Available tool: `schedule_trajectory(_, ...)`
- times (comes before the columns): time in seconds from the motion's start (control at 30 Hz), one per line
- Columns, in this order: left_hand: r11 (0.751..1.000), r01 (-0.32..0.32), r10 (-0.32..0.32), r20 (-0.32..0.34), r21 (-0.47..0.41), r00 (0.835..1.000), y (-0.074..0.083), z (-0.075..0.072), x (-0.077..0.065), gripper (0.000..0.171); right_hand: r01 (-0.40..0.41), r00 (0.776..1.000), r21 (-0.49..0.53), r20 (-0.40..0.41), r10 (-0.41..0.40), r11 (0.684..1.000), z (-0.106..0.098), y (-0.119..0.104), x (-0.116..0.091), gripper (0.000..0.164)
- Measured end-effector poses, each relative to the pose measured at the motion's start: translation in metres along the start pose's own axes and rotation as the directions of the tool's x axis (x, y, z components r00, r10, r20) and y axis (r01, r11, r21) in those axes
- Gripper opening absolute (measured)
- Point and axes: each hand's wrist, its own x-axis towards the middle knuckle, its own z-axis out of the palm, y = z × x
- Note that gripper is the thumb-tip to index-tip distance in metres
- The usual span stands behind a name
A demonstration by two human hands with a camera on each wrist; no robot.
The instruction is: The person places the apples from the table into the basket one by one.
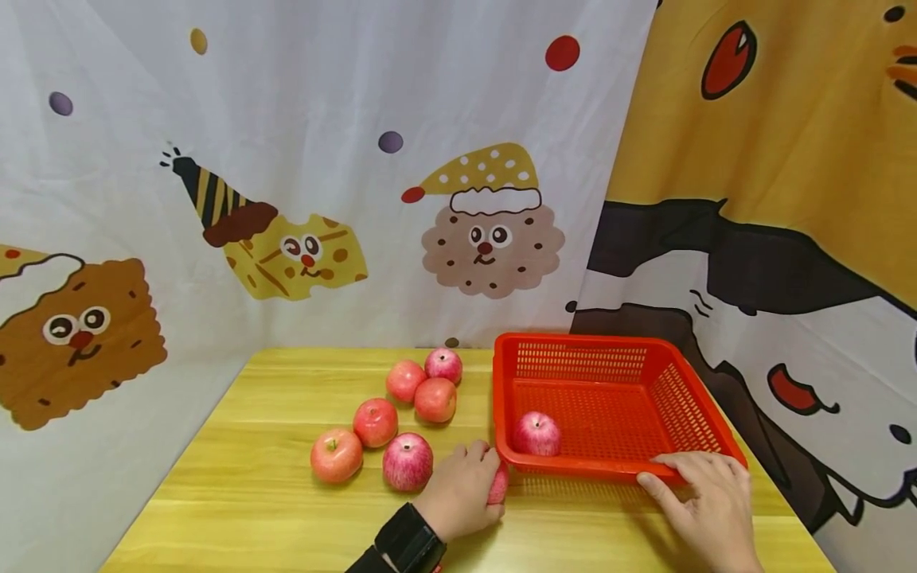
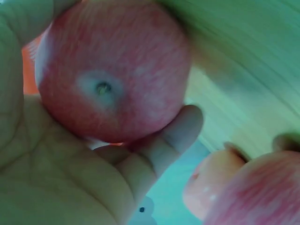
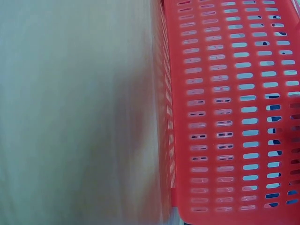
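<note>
My left hand [image 1: 462, 489] grips a red apple [image 2: 117, 70] close to the basket's front left corner, the thumb on one side and the fingers curled round the other. In the head view that apple is mostly hidden behind the hand. At the front right of the red plastic basket [image 1: 573, 465], my right hand [image 1: 705, 501] holds the rim, its fingers over the top and its thumb in front. One pink-red apple [image 1: 537, 434] sits inside the basket at the near left. Just left of my left hand stands a striped red apple [image 1: 407, 461].
Several more apples rest on the wooden table [image 1: 265, 430]: a paler apple [image 1: 337, 455] at the left, a red apple [image 1: 376, 422] beside it, and a cluster with another apple [image 1: 435, 399] farther back. A printed curtain [image 1: 322, 119] hangs behind the table.
</note>
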Motion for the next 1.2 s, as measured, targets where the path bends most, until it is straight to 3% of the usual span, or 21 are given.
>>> schedule_trajectory(0.13, 0.996, -0.027, 0.035, 0.098, -0.082, 0.995, 0.004, -0.008, -0.006, 0.059, 0.0, 1.0, 0.002, -0.002, 0.0, 1.0, 0.0, 0.0, 0.0, 0.036)
schedule_trajectory(0.23, 0.973, -0.079, 0.116, 0.164, -0.217, 0.98, 0.008, -0.016, -0.011, 0.061, 0.0, 1.0, 0.003, -0.002, 0.0, 1.0, 0.0, 0.0, 0.0, 0.036)
schedule_trajectory(0.3, 0.94, -0.131, 0.197, 0.184, -0.316, 0.963, 0.012, -0.025, -0.014, 0.061, 0.001, 1.0, 0.003, 0.0, -0.001, 1.0, 0.001, 0.0, -0.001, 0.037)
schedule_trajectory(0.37, 0.897, -0.199, 0.283, 0.164, -0.395, 0.945, 0.016, -0.034, -0.016, 0.061, 0.003, 1.0, 0.002, 0.0, -0.003, 1.0, 0.0, 0.0, -0.001, 0.037)
schedule_trajectory(0.43, 0.842, -0.249, 0.342, 0.116, -0.478, 0.933, 0.02, -0.045, -0.015, 0.06, 0.007, 1.0, 0.0, 0.003, -0.007, 1.0, 0.0, 0.001, 0.0, 0.037)
schedule_trajectory(0.5, 0.79, -0.288, 0.356, 0.024, -0.541, 0.934, 0.023, -0.056, -0.009, 0.059, 0.01, 1.0, 0.0, 0.005, -0.01, 1.0, 0.0, 0.001, 0.0, 0.036)
schedule_trajectory(0.6, 0.707, -0.275, 0.258, -0.123, -0.652, 0.958, 0.025, -0.068, 0.01, 0.056, 0.012, 1.0, 0.001, 0.007, -0.012, 1.0, 0.001, 0.002, 0.0, 0.036)
schedule_trajectory(0.67, 0.673, -0.232, 0.127, -0.199, -0.703, 0.972, 0.023, -0.069, 0.03, 0.057, 0.01, 1.0, 0.002, 0.004, -0.01, 1.0, 0.001, 0.002, -0.001, 0.036)
schedule_trajectory(0.73, 0.645, -0.173, -0.01, -0.235, -0.744, 0.972, 0.02, -0.066, 0.052, 0.058, 0.009, 1.0, 0.0, 0.001, -0.009, 1.0, 0.001, 0.002, -0.002, 0.036)
schedule_trajectory(0.8, 0.653, -0.11, -0.122, -0.247, -0.749, 0.961, 0.016, -0.059, 0.074, 0.06, 0.012, 1.0, -0.002, 0.0, -0.012, 1.0, 0.002, 0.002, -0.003, 0.036)
schedule_trajectory(0.9, 0.729, -0.037, -0.187, -0.251, -0.683, 0.95, 0.012, -0.044, 0.102, 0.063, 0.011, 1.0, -0.003, -0.003, -0.011, 1.0, 0.003, 0.002, -0.004, 0.036)
schedule_trajectory(1.03, 0.873, 0.023, -0.163, -0.246, -0.488, 0.955, 0.011, -0.024, 0.126, 0.067, 0.007, 1.0, -0.001, -0.009, -0.007, 1.0, 0.003, 0.002, -0.004, 0.037)
schedule_trajectory(1.13, 0.934, 0.058, -0.148, -0.233, -0.351, 0.961, 0.009, -0.011, 0.136, 0.069, 0.009, 1.0, 0.0, -0.013, -0.009, 1.0, 0.002, 0.002, -0.003, 0.036)
schedule_trajectory(1.2, 0.955, 0.077, -0.146, -0.226, -0.285, 0.963, 0.008, -0.004, 0.141, 0.07, 0.011, 1.0, 0.0, -0.015, -0.011, 1.0, 0.002, 0.002, -0.002, 0.036)
